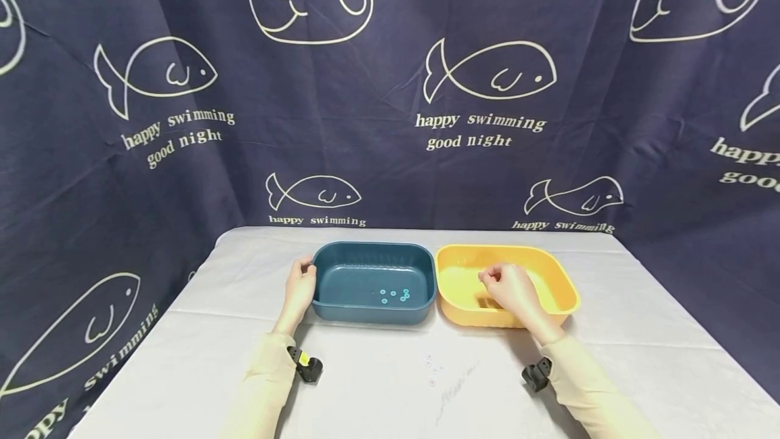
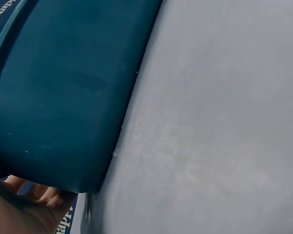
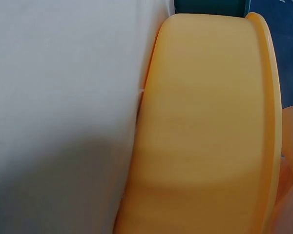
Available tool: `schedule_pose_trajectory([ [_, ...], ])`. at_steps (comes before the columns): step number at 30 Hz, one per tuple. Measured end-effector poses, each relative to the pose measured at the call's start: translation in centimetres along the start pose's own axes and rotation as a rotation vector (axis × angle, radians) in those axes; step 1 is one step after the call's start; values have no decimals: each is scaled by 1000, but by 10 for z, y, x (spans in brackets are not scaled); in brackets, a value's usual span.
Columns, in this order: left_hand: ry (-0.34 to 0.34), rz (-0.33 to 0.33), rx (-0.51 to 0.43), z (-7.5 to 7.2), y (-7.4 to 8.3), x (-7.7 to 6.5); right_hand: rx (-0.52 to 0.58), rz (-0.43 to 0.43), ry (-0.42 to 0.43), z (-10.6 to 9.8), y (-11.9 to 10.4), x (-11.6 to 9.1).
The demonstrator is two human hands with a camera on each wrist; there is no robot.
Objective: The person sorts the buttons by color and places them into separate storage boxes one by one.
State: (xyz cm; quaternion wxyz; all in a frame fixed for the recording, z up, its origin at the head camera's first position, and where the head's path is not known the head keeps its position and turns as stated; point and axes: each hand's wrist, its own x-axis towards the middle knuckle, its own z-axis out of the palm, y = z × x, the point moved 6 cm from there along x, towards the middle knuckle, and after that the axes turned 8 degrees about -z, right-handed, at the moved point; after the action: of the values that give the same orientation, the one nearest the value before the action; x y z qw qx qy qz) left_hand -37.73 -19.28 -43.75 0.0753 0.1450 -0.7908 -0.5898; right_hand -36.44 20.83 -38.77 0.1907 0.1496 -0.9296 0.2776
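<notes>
In the head view we see the blue beads [image 1: 393, 293], a small scatter of rings on the floor of the blue bin [image 1: 372, 316], toward its right end. The left hand [image 1: 300, 284] grips this bin at its left end, the thumb at the rim; in the left wrist view we find its fingers set against the outside of the end wall. Just beside the blue bin, to its right, stands the yellow bin [image 1: 481, 318]. Over its opening we note the right hand [image 1: 513, 290], thumb and forefinger brought together at their tips; whether a small piece lies between them we cannot tell. The right wrist view gives us mainly the yellow bin's outer wall, with part of the hand beyond the rim. In front of the bins, between the two forearms, we make out a few pale rings [image 1: 432, 383] on the white table [image 1: 365, 398], and near them a grey smudge [image 1: 453, 385]. Both arms wear cream sleeves [image 1: 268, 371], and at each wrist we observe a black camera [image 1: 309, 369]. Behind the table hangs a navy curtain [image 1: 390, 93], printed with white fish, whales and lettering.
</notes>
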Motion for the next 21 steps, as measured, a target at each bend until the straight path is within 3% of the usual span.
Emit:
schedule_pose_trajectory([
  [21, -2, -1, 3, 0, -2, 1, -17, 22, 11, -5, 7, -2],
])
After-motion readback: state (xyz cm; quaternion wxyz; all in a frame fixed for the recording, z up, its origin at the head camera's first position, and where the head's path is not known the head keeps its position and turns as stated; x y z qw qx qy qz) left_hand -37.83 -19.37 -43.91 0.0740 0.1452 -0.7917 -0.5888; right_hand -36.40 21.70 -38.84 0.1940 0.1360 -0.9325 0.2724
